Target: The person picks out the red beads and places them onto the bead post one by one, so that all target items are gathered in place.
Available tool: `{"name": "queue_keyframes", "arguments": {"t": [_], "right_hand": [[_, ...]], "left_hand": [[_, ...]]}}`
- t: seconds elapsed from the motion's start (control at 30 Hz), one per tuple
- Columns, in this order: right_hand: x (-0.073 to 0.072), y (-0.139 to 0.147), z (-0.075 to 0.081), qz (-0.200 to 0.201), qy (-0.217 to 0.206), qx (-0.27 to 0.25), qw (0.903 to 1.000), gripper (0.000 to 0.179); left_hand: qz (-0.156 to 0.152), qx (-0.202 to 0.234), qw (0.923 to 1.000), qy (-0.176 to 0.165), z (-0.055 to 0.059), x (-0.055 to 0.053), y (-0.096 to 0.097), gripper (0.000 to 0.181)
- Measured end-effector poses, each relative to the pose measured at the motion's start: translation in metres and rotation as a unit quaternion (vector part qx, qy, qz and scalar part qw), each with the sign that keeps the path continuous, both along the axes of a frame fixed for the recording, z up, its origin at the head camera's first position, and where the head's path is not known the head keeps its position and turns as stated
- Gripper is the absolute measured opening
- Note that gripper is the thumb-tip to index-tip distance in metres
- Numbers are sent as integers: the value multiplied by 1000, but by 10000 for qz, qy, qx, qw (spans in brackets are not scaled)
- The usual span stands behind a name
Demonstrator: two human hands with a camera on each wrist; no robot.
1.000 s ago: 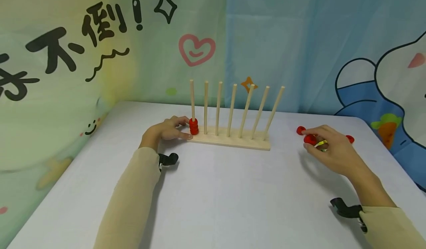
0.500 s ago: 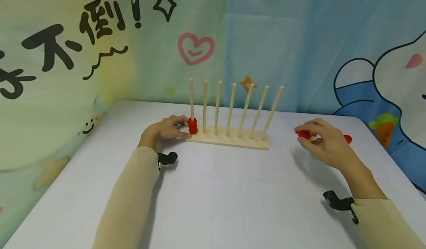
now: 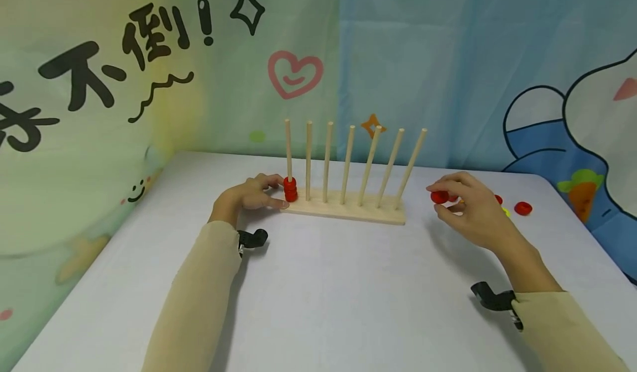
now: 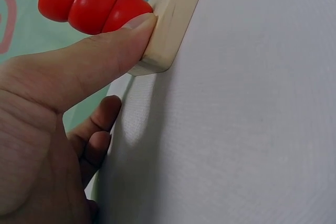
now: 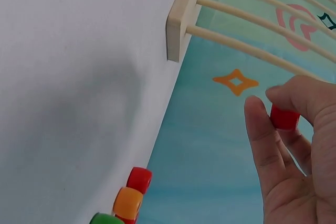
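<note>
A pale wooden peg rack with a row of upright dowels stands toward the back of the table. Three red beads are stacked on its leftmost dowel. My left hand grips that end of the rack, with the thumb on the base beside the lowest bead and the index finger reaching behind. To the right of the rack, my right hand is raised over the table. It pinches a red bead between thumb and fingers.
Loose beads lie beyond the right hand, among them a red bead and a yellow bead. The right wrist view shows an orange bead and a green bead there. A printed cloth backdrop rises behind the table.
My right hand has moved left toward the rack, carrying the red bead away from the loose ones and uncovering more of them. My left hand stays on the rack's end.
</note>
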State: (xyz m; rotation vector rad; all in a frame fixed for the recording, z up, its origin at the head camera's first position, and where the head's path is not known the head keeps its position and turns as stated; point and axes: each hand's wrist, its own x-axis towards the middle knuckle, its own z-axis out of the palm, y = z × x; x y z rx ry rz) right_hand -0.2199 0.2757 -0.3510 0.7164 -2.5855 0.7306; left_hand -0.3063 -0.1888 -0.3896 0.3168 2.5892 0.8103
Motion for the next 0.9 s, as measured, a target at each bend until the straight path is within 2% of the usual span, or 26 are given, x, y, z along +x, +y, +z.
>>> {"name": "queue_keyframes", "arguments": {"t": [0.33, 0.47, 0.6, 0.9], "right_hand": [[-1, -12, -3, 87, -150, -122, 9998, 41], [-2, -16, -2, 149, -79, -110, 9998, 40], [-5, -21, -3, 224, 1, -84, 9997, 40], [-9, -28, -13, 278, -153, -135, 9994, 38]], "left_hand": [[33, 35, 10000, -16, -3, -1, -2, 56], [66, 34, 10000, -36, -5, -1, -4, 57], [95, 9, 9999, -42, -5, 0, -4, 56], [45, 14, 10000, -27, -1, 0, -2, 55]]}}
